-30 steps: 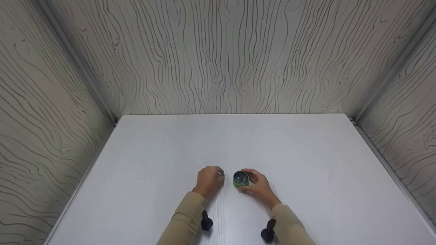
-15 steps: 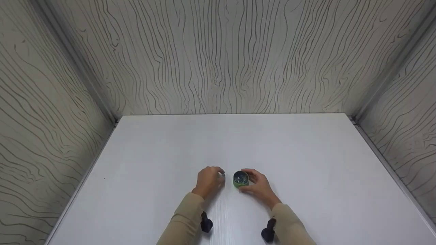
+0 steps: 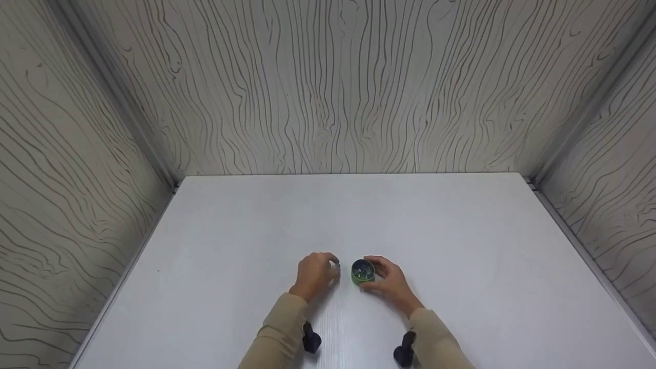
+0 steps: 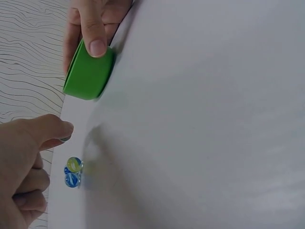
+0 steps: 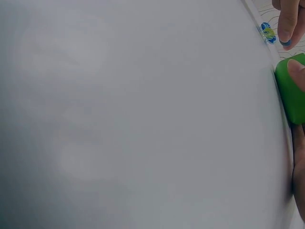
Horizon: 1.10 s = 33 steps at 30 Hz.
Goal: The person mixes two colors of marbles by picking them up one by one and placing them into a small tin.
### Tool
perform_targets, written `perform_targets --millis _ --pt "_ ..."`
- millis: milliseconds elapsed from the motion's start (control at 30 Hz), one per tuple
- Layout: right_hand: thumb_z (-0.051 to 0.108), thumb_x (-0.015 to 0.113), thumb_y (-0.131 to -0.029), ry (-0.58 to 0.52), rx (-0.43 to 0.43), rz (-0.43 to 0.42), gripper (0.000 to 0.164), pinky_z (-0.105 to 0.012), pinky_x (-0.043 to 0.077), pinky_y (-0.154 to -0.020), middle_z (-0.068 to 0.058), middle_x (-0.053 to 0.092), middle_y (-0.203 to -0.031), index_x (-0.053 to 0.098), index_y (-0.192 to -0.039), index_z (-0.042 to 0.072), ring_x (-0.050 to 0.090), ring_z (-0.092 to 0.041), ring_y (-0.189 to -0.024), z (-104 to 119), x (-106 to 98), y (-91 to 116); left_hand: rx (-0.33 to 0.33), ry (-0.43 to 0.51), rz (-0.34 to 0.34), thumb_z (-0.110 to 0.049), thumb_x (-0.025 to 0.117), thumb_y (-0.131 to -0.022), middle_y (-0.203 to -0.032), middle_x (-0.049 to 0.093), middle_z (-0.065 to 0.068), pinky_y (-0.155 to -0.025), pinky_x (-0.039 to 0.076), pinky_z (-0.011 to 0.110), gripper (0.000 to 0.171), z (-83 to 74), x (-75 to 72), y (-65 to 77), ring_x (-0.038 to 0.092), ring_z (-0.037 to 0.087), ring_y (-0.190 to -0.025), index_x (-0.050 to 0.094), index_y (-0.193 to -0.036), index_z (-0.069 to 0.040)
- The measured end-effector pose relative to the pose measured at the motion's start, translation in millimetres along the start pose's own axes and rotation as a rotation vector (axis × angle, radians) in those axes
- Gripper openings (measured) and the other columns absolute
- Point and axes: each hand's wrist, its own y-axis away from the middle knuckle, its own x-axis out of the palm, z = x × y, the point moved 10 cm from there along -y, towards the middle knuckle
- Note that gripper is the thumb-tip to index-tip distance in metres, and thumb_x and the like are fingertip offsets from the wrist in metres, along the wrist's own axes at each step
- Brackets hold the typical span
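My left hand [image 3: 313, 274] pinches a blue glass marble [image 5: 285, 43] between thumb and forefinger, above the white table. In the left wrist view, the fingertips of that hand hide most of this marble, and the other fingers are curled in. Beneath the hand, a small cluster of blue and yellow-green glass marbles [image 4: 73, 171] lies on the table. To the right, a small round green cup [image 4: 88, 74] stands upright, with shiny glassy pieces inside it in the head view. My right hand [image 3: 390, 284] grips the cup from its right side, thumb at the near side, fingers behind.
The white tabletop [image 3: 230, 220] extends all around both hands. Wood-grain panels [image 3: 328, 87] rise at its back and sides. A black wrist device [image 3: 311, 338] hangs at the left sleeve and another [image 3: 404, 351] at the right sleeve.
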Motion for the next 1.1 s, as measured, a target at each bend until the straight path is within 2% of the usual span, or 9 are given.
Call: perform_targets --millis 267,400,467,567,667,900,1033,1100 --pt "0.011 0.083 -0.07 0.016 -0.002 -0.002 0.067 -0.043 0.039 -0.11 -0.019 0.055 -0.138 0.054 -0.13 0.002 0.048 -0.036 -0.135 0.8 -0.5 1.1 0.029 -0.013 -0.02 -0.023 0.071 -0.084 -0.102 0.076 0.005 -0.087 0.054 0.036 0.019 -5.7 -2.8 1.3 0.07 0.021 -0.095 0.075 -0.1 -0.013" --pt "0.012 0.083 -0.07 0.01 -0.007 0.004 0.068 -0.041 0.039 -0.11 -0.021 0.055 -0.138 0.053 -0.13 0.001 0.047 -0.038 -0.134 -0.4 -0.3 0.1 0.043 -0.015 -0.029 -0.023 0.072 -0.084 -0.1 0.076 0.005 -0.083 0.055 0.035 0.018 -8.1 -4.8 2.1 0.069 0.019 -0.086 0.076 -0.099 -0.013" --pt "0.012 0.084 -0.07 -0.001 -0.012 0.008 0.069 -0.039 0.04 -0.109 -0.022 0.055 -0.137 0.053 -0.131 -0.001 0.047 -0.038 -0.134 -0.3 -0.1 0.0 0.063 -0.032 -0.044 -0.023 0.072 -0.083 -0.097 0.076 0.005 -0.077 0.055 0.033 0.018 -9.5 -6.6 2.6 0.064 0.013 -0.075 0.076 -0.097 -0.013" --pt "0.011 0.083 -0.07 -0.017 -0.014 0.014 0.069 -0.037 0.04 -0.109 -0.023 0.054 -0.137 0.052 -0.131 -0.001 0.047 -0.039 -0.134 -0.6 0.7 -0.7 0.099 -0.055 -0.076 -0.022 0.073 -0.082 -0.091 0.077 0.004 -0.065 0.053 0.029 0.016 -11.8 -10.0 3.1 0.049 0.008 -0.061 0.076 -0.095 -0.014" --pt "0.012 0.083 -0.07 -0.01 -0.02 0.012 0.068 -0.037 0.041 -0.108 -0.022 0.055 -0.137 0.053 -0.13 -0.001 0.047 -0.039 -0.134 0.2 0.5 -0.9 0.109 -0.048 -0.086 -0.022 0.073 -0.082 -0.088 0.076 0.004 -0.061 0.049 0.027 0.016 -12.7 -11.9 3.5 0.04 0.006 -0.06 0.076 -0.094 -0.013" --pt "0.01 0.083 -0.071 -0.025 -0.01 0.01 0.067 -0.04 0.04 -0.11 -0.02 0.055 -0.137 0.054 -0.13 0.001 0.048 -0.036 -0.135 -0.1 0.2 -1.2 0.095 -0.031 -0.066 -0.024 0.072 -0.083 -0.095 0.077 0.004 -0.071 0.054 0.031 0.018 -15.5 -11.6 5.0 0.047 0.006 -0.066 0.076 -0.096 -0.013" --pt "0.01 0.083 -0.071 -0.03 0.0 0.012 0.067 -0.04 0.039 -0.11 -0.019 0.055 -0.137 0.054 -0.13 0.001 0.047 -0.036 -0.135 -1.7 0.8 -1.6 0.075 -0.035 -0.055 -0.025 0.072 -0.083 -0.095 0.077 0.004 -0.068 0.051 0.028 0.019 -17.1 -11.3 5.8 0.045 0.007 -0.065 0.076 -0.098 -0.014" --pt "0.01 0.083 -0.071 -0.035 0.003 0.011 0.067 -0.04 0.039 -0.11 -0.019 0.055 -0.138 0.054 -0.13 0.001 0.046 -0.036 -0.136 -1.8 0.7 -1.2 0.074 -0.037 -0.054 -0.026 0.072 -0.083 -0.09 0.076 0.004 -0.063 0.047 0.024 0.019 -18.4 -11.5 5.9 0.044 0.007 -0.063 0.076 -0.098 -0.014"
